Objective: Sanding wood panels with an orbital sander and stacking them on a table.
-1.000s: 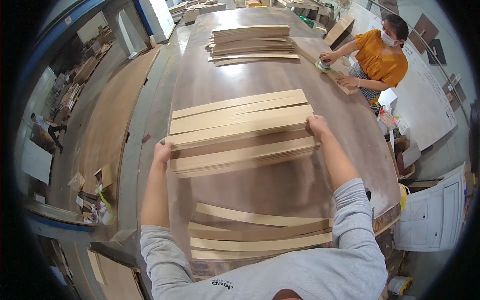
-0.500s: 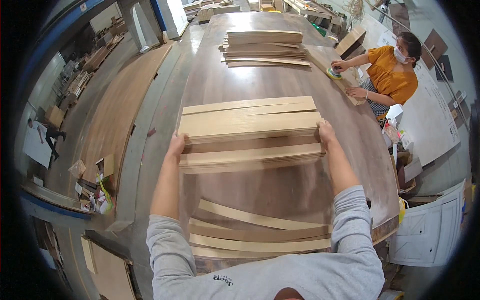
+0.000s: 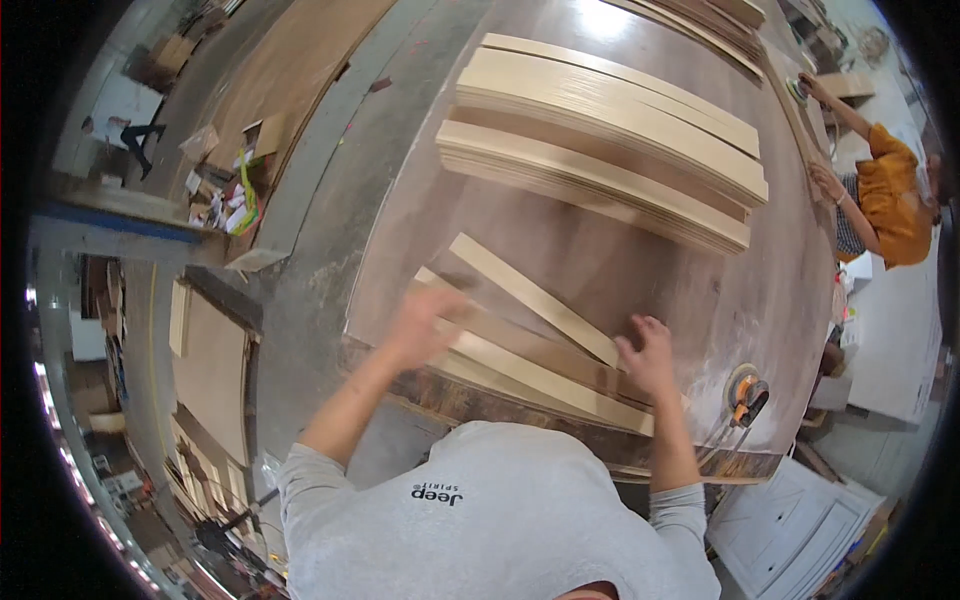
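Note:
Several loose thin wooden strips (image 3: 535, 298) lie near the front edge of a large brown tabletop (image 3: 400, 270), one set at an angle to the others. My left hand (image 3: 422, 325), smeared by motion, hovers at their left ends; its grip cannot be made out. Close to their right ends is my right hand (image 3: 650, 355), open with fingers bent and apart, nothing visibly held. Beyond my hands sits a neat stack of narrow pale strips (image 3: 590, 188), and behind it a wider stack of pale boards (image 3: 610, 105). Neither stack is touched by my hands.
An orange-and-black sander (image 3: 745, 393) with a hose rests at the right front corner. Across the right edge, a person in an orange top (image 3: 890, 195) works a sander on a board. More stacked strips (image 3: 690, 35) lie at the far end. A white panelled door (image 3: 790, 520) stands below right.
My hands have left the ends of the wider stack and come back toward me, over the loose strips. My view has turned and tilted down, bringing the orange-and-black sander into sight.

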The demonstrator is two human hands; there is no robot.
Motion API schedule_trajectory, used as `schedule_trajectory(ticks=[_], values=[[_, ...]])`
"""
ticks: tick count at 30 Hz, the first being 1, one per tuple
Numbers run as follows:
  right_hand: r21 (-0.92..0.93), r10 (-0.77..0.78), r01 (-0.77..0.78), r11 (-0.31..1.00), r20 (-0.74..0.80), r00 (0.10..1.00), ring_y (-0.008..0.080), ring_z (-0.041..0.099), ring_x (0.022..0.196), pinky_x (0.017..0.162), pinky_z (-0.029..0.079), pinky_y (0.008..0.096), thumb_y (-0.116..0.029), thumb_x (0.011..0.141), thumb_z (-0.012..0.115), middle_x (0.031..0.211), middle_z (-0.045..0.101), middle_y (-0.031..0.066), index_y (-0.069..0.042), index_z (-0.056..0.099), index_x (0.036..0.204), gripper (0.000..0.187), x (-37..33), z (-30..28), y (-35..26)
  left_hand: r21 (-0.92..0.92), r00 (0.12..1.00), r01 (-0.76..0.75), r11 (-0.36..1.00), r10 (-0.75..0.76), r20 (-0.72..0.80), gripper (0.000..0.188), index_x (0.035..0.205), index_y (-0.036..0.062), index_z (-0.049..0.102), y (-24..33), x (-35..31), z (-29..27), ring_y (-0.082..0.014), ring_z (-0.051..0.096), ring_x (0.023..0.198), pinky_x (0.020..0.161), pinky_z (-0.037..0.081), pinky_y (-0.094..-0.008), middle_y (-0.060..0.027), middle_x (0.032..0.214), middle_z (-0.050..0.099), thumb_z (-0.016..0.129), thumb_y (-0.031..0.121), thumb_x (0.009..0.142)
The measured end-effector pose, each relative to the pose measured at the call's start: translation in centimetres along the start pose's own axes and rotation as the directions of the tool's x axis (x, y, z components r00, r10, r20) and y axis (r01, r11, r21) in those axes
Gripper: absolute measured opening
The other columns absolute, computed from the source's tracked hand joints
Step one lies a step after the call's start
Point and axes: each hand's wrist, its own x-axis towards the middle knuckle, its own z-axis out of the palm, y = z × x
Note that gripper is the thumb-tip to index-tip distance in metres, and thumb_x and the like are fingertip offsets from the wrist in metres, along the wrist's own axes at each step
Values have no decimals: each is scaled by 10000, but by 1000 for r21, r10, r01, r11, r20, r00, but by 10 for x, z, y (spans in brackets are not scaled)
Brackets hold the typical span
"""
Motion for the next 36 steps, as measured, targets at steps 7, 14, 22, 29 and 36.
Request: schedule_trajectory(ticks=[7, 14, 22, 29, 36], values=[[18, -54, 52, 999, 141, 989, 320, 602, 1104, 983, 456, 475, -205, 850, 774, 1171, 653, 121, -62, 690, 1189, 377, 2, 25, -65, 391, 953, -262, 882, 172, 251, 883, 1483, 169, 488, 7, -46, 82, -362, 324, 1494, 1208, 208, -668, -125, 1526, 455, 860, 285, 690], [129, -174, 160, 979, 107, 979, 229, 629, 798, 738, 521, 364, -128, 851, 755, 913, 634, 112, -50, 650, 1211, 383, 27, 24, -22, 435, 945, -326, 839, 287, 155, 676, 1408, 119, 546, 2, -57, 108, -354, 393, 1443, 1217, 245, -584, -144, 1469, 507, 767, 222, 778], [186, -35, -16, 982, 272, 962, 130, 571, 685, 671, 496, 304, -148, 887, 742, 745, 615, 27, -3, 661, 1136, 300, 11, 47, -60, 292, 963, -251, 923, 267, -17, 605, 1385, 91, 553, -8, -71, 131, -361, 403, 1433, 1208, 288, -533, -166, 1473, 509, 722, 222, 818], [206, -35, -24, 978, 275, 961, 115, 563, 750, 663, 483, 294, -203, 797, 837, 830, 607, 8, -18, 657, 1037, 352, 4, 57, -68, 430, 952, -265, 863, 305, -25, 644, 1304, 135, 575, -18, -54, 155, -278, 482, 1315, 1096, 363, -489, -80, 1338, 561, 828, 364, 758], [123, -1, -93, 988, 607, 795, 122, 571, 750, 670, 493, 319, -163, 837, 785, 845, 640, 13, -29, 662, 1093, 314, 6, 66, -62, 589, 864, -448, 672, 496, 91, 382, 1172, 113, 622, -19, -62, 161, -287, 548, 1142, 990, 430, -484, -103, 1197, 587, 688, 256, 825]])
